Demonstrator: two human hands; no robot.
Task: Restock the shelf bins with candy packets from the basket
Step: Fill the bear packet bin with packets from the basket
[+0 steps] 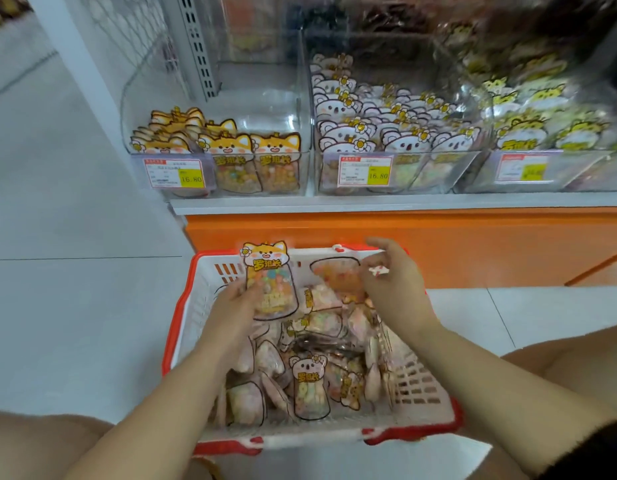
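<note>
The fox packet (270, 282) is a flat, clear pouch with a printed animal-head top and loose pastel candy filling its lower half. I judge it light, soft and crinkly, probably a little slick, and bottom-heavy, so it would flop if pinched by the thin head flap. The better hold is across the filled body, or low on 1 side edge, without squeezing the candy hard.

It stands upright above the far left part of the basket (300, 435), clear of the heap of packets inside. The left hand (238, 308) grips it at the lower left side, so most of the pouch rises above and to the right of the grip, face toward the camera.

The right hand (390, 275) hovers over the far right corner with its fingers loosely curled. Something small and white shows at the fingertips, and I cannot tell whether it is held.

The matching fox bin (262, 105) sits on the shelf above, far left, partly filled.
</note>
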